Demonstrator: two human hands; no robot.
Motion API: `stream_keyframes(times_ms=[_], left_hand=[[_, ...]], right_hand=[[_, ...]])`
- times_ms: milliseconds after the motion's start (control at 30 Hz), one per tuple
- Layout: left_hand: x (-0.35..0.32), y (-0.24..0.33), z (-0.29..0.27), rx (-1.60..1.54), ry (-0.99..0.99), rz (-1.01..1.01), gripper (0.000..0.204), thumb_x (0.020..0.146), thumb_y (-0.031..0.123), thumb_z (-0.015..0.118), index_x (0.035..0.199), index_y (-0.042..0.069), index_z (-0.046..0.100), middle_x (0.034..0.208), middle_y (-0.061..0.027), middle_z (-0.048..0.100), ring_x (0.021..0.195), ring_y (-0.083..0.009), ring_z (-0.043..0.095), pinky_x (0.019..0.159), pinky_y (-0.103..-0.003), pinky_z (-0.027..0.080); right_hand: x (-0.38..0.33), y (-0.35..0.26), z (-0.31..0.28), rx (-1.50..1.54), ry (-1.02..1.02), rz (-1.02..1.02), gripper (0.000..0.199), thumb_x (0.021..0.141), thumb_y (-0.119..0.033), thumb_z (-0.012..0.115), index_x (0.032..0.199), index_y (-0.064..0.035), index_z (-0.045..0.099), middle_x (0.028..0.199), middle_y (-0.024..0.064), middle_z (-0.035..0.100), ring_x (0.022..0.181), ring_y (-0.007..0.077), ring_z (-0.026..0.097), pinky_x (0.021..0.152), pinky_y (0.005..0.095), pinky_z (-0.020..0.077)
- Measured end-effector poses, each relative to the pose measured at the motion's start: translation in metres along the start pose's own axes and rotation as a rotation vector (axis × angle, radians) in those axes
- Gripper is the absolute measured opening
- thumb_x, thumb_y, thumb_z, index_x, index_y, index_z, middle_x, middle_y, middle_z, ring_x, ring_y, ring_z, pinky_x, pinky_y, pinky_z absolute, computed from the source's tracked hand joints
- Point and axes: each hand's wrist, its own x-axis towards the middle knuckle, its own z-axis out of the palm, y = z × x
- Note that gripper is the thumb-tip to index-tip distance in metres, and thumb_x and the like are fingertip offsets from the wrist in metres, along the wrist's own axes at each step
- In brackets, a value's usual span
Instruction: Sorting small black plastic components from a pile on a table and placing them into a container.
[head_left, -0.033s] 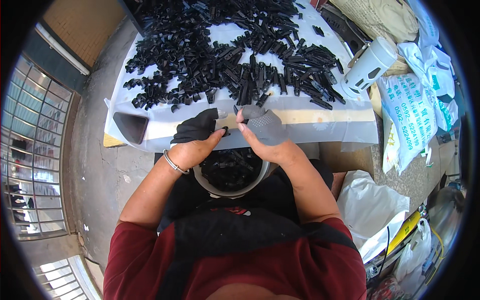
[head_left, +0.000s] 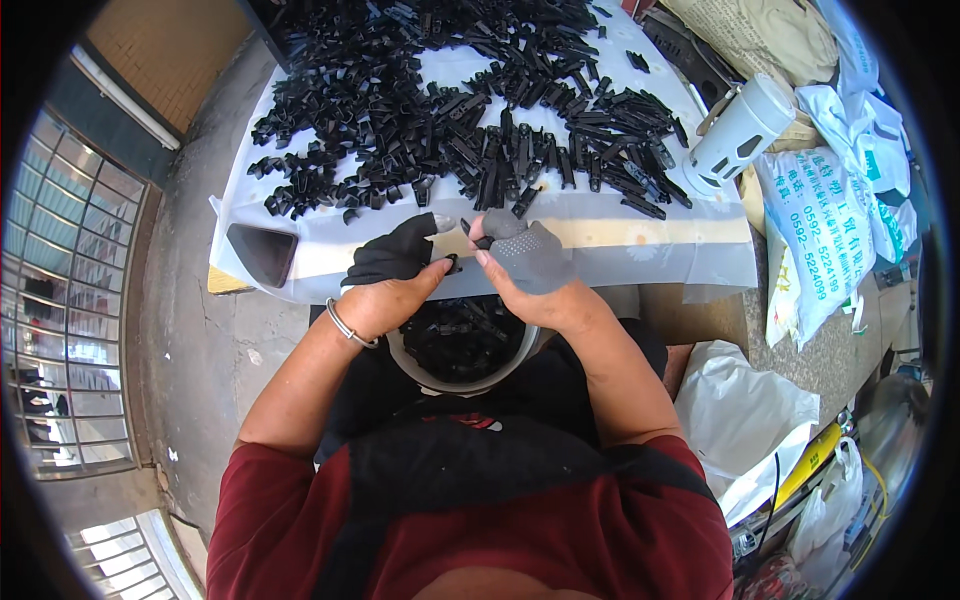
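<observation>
My left hand, in a black glove with bare fingertips, is closed over the table's near edge. A small black plastic piece shows by its thumb tip, most of it hidden. Facing it, a little apart, is my right hand in a grey dotted glove, its thumb and fingers pinching a slim black plastic part. Below both hands, a round light bucket sits between my legs, holding many black parts. Beyond the hands, a wide heap of similar black plastic parts covers much of the table.
A white sheet covers the table. A dark phone-like slab lies at its left corner. At the right edge stands a white plastic cylinder with cutouts. White printed sacks and a white bag crowd the right side.
The black part in my right hand has tilted and shifted slightly to the left, and more of it shows between the fingers. My left hand has hardly moved.
</observation>
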Motion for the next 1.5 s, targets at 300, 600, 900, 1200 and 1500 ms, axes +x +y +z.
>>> stream_keyframes(times_ms=[300,600,900,1200,1500], left_hand=[[-0.010,-0.007,0.002,-0.413,-0.071,-0.065,0.045,0.078,0.010,0.063,0.119,0.003,0.046,0.101,-0.0136,0.061,0.088,-0.0186,0.059,0.079,-0.029,0.046],[-0.021,-0.001,0.021,-0.801,0.005,-0.357,0.037,0.092,0.032,0.046,0.103,-0.001,0.059,0.090,-0.0051,0.061,0.077,-0.0103,0.054,0.068,-0.024,0.044],[-0.015,0.002,0.001,-0.413,0.139,-0.216,0.042,0.094,0.034,0.037,0.087,-0.001,0.060,0.074,-0.0119,0.063,0.069,-0.0223,0.059,0.065,-0.031,0.045],[-0.015,0.003,0.009,-0.237,0.131,-0.065,0.033,0.093,0.025,0.038,0.085,0.001,0.059,0.075,-0.0165,0.061,0.069,-0.0330,0.058,0.063,-0.036,0.045],[-0.019,-0.001,-0.009,0.251,-0.132,-0.061,0.035,0.090,0.030,0.041,0.079,0.002,0.059,0.075,-0.0186,0.060,0.071,-0.0361,0.057,0.064,-0.042,0.045]], right_hand=[[-0.004,-0.007,0.006,-0.182,-0.150,-0.042,0.025,0.081,-0.020,0.057,0.102,-0.0057,0.057,0.089,0.0131,0.061,0.081,0.0289,0.058,0.070,0.0383,0.0454],[-0.005,-0.017,0.026,-0.265,-0.034,-0.044,0.025,0.079,-0.019,0.061,0.098,-0.0042,0.056,0.087,0.0126,0.059,0.078,0.0299,0.057,0.068,0.0380,0.0447],[-0.004,-0.032,0.007,-0.478,-0.133,0.022,0.026,0.083,-0.027,0.056,0.095,-0.0047,0.058,0.083,0.0129,0.059,0.076,0.0307,0.056,0.066,0.0399,0.0439],[-0.008,-0.026,0.023,-0.617,-0.097,-0.032,0.023,0.082,-0.026,0.056,0.088,-0.0051,0.061,0.080,0.0112,0.061,0.076,0.0290,0.057,0.065,0.0401,0.0441],[-0.010,-0.021,0.020,-0.458,-0.173,-0.041,0.017,0.079,-0.021,0.055,0.090,-0.0093,0.062,0.082,0.0107,0.060,0.079,0.0290,0.058,0.067,0.0397,0.0460]])
